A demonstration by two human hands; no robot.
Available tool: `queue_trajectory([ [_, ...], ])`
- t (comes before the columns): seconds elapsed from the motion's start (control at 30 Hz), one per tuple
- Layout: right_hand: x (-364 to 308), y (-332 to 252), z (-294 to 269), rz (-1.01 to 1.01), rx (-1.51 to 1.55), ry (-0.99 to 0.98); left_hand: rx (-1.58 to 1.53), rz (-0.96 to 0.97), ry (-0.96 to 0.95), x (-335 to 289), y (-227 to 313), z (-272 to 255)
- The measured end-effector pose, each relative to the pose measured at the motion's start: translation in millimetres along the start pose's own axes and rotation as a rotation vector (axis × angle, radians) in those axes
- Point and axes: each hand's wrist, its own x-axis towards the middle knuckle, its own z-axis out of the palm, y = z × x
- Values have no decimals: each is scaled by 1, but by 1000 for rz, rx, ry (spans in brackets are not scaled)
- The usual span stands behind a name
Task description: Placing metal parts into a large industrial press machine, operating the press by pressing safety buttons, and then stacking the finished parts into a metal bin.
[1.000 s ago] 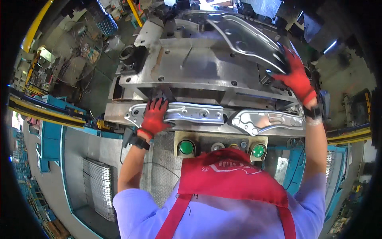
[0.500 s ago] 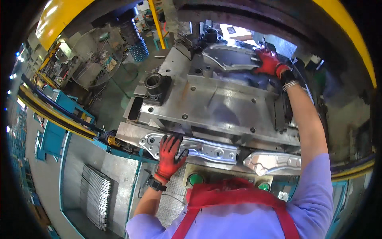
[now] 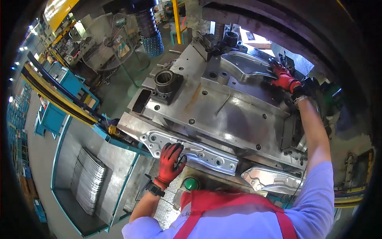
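My right hand (image 3: 285,79), in a red glove with dark fingertips, reaches far over the press die (image 3: 223,107). Its fingers are stretched out at the right end of a stamped metal panel (image 3: 247,65) lying on the die's raised far block. My left hand (image 3: 171,166), gloved the same way, lies with thumb and fingers apart against the near edge of a second stamped panel (image 3: 207,154). That long silvery panel, with several round holes, rests along the die's front ledge. To its right lies a third stamped panel (image 3: 272,180), partly hidden by my right arm.
A metal bin (image 3: 57,175) at the left holds a row of nested stamped parts (image 3: 88,179). A green push button (image 3: 191,184) sits just before me. A guide bushing (image 3: 164,79) rises at the die's left. The press's dark upper part (image 3: 270,28) overhangs; a fan (image 3: 107,42) stands behind.
The view has shifted, so the die appears further right. My right hand's fingers, more bent before, now stretch out at the far panel's end. My left hand stays at the near panel.
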Motion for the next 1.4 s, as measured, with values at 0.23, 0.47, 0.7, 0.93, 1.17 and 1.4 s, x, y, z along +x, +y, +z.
queue_trajectory([
  [0.23, -15, -8, -12, 265, -96, -88, -79, -35, 232, -10, 12, -2],
  [0.47, -185, -104, 4, -162, 424, 479, -485, -518, 452, -98, -2, 29],
  [0.7, -442, -176, 170, 795, 1051, 801, -715, -838, -255, -171, -42, 104],
  [0.93, -538, -205, 369, 1269, 980, -34, -509, -761, -347, -143, -10, 98],
  [1.17, -511, -216, 326, 1337, 1360, 195, -445, -916, -335, -165, -33, 115],
  [1.4, -532, -202, 370, 1237, 1115, 155, -433, -833, -342, -126, 16, 82],
])
